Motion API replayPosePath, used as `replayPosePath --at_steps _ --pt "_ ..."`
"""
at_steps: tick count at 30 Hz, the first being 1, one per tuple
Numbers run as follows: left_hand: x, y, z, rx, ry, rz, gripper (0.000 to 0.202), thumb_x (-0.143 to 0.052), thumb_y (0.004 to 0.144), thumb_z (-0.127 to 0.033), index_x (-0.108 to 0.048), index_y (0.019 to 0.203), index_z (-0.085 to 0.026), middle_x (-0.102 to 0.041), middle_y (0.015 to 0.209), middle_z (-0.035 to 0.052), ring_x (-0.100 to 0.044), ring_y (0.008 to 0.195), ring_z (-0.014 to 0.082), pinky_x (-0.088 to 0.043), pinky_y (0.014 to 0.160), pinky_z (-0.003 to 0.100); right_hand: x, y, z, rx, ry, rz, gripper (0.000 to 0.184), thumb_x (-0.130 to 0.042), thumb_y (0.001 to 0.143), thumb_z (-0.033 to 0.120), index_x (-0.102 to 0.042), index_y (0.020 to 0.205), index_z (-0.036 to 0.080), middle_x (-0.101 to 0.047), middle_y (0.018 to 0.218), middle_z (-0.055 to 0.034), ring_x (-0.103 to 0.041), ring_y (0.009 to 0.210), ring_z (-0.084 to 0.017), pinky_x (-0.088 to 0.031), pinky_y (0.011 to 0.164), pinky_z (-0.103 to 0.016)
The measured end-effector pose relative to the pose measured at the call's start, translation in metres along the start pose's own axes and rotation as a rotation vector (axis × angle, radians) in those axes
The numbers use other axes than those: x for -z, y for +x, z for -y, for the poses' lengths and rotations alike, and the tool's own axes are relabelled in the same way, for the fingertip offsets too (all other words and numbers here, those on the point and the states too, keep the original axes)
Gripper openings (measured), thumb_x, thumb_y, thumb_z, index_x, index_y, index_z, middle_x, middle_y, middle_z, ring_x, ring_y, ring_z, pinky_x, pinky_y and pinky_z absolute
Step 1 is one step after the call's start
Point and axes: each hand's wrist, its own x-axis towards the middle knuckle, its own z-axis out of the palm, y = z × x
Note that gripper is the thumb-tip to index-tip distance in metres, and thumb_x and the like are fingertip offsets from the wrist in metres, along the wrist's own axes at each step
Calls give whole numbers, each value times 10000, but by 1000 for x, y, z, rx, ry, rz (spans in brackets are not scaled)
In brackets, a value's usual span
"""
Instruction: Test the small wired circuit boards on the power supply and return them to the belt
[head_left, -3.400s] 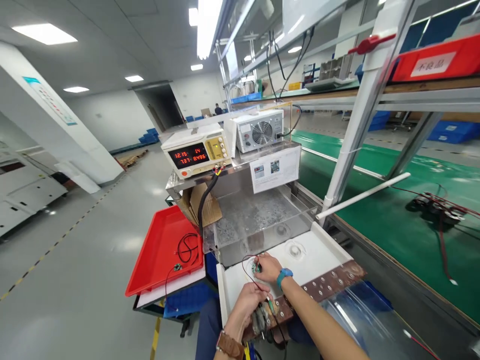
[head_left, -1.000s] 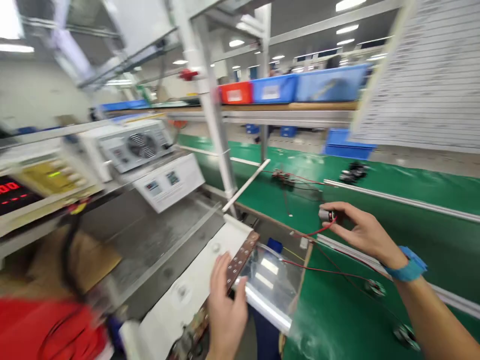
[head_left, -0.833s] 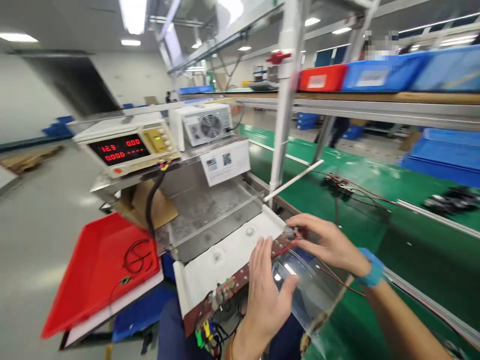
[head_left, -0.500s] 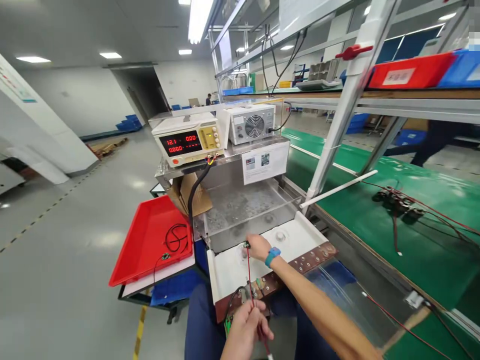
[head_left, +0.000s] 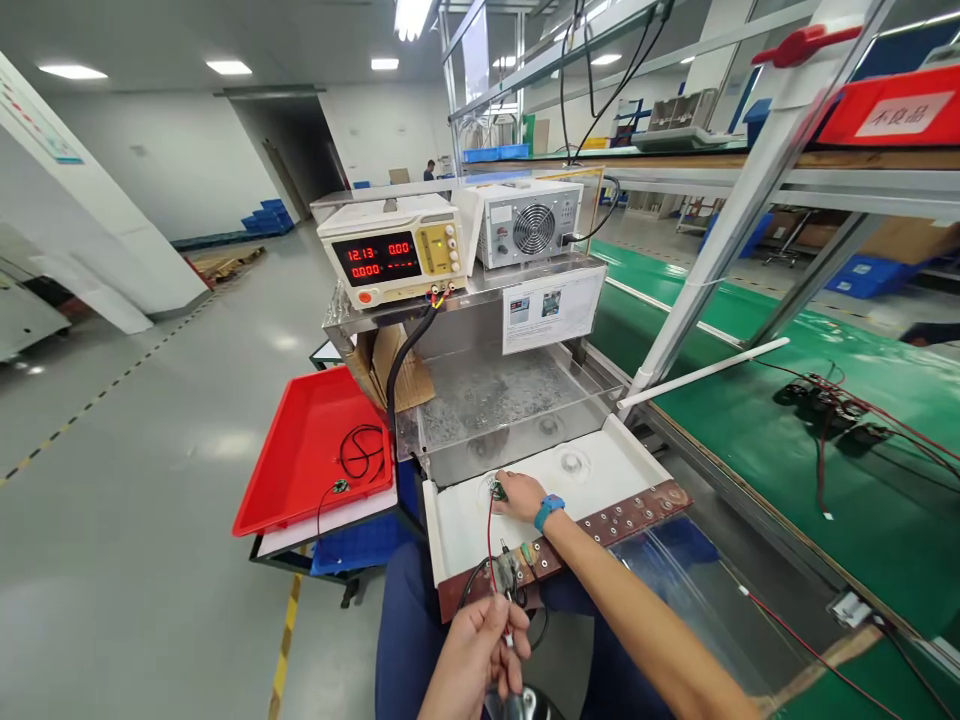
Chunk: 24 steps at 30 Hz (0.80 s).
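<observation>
My right hand (head_left: 517, 494) reaches forward onto the white fixture plate (head_left: 615, 470) and pinches a small round circuit board (head_left: 496, 490) against its left socket. A red wire (head_left: 489, 530) runs from that board back to my left hand (head_left: 472, 660). That hand is low in the picture and pinches the wire's free end just in front of the brown terminal strip (head_left: 622, 520). A blue band is on my right wrist.
A power supply (head_left: 390, 255) with red digits and a fan unit (head_left: 534, 222) stand on a metal shelf behind the plate. To the left is a red tray (head_left: 300, 460) with a black wire. On the right runs a green conveyor (head_left: 787, 450) with wired parts on it.
I brought a wired part from the green conveyor on the right to the white plate. My right hand set it at the left socket and my left hand took the wire's end.
</observation>
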Motion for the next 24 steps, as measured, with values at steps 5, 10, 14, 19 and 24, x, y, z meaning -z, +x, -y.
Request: replayPosePath --at_steps 5,10,14,19,24 --pt "-10 14 -32 -116 -27 -61 535 -747 692 -615 -685 857 -110 -628 687 17 -513 483 59 -347 444 182 -1 -1 -5 28 45 -1 298 -587 887 364 -580 1124 183 -670 1096 -100 -629 989 -228 -401 780 -274" --pt "-15 29 -46 -150 -42 -17 489 -785 695 -538 -709 909 -105 -654 802 48 -597 613 98 -473 559 208 -3 2 -4 -7 68 6 282 -591 865 356 -576 1094 191 -680 1054 -86 -632 944 -223 -386 744 -270" --pt "-12 43 -46 -140 35 -2 481 -811 682 -497 -695 957 -120 -670 711 36 -610 609 103 -493 616 213 -6 4 -8 -10 90 -13 323 -580 850 371 -565 1123 199 -687 1045 -85 -634 941 -229 -381 726 -277" --pt "-7 78 -40 -272 239 -186 472 -841 589 -481 -724 879 -128 -698 674 41 -628 637 148 -488 640 250 -12 8 -12 -12 129 -23 349 -573 830 382 -570 1132 208 -694 1049 -78 -633 939 -229 -375 728 -281" --pt "-2 110 -26 -352 337 -321 372 -824 531 -382 -737 795 -135 -733 691 57 -653 670 182 -479 666 270 -15 11 -14 -16 147 -27 370 -590 802 359 -567 1140 211 -700 1036 -70 -636 928 -225 -369 722 -280"
